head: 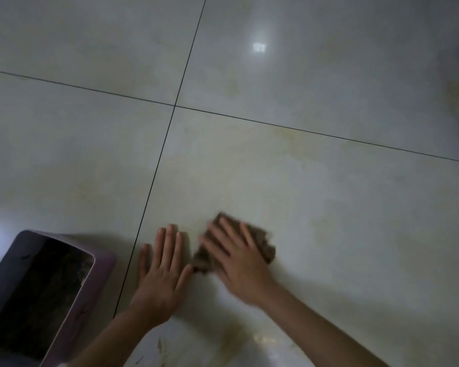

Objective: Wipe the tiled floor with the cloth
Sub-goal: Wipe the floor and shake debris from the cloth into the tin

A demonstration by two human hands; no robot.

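A brown cloth (pixel 266 246) lies on the pale glossy tiled floor (pixel 289 176), low in the middle of the view. My right hand (pixel 237 263) presses flat on the cloth with its fingers straight and spread; hand and cloth are motion-blurred. Just to the left, my left hand (pixel 162 271) rests flat on the bare tile, fingers straight, its thumb close to the cloth's left end. Most of the cloth is hidden under my right hand.
A purple rectangular bin (pixel 101 274) with a dark inside stands at the lower left, close to my left forearm. Dark grout lines cross at the upper middle. Yellowish marks show on the tiles, and small debris lies near the bottom edge.
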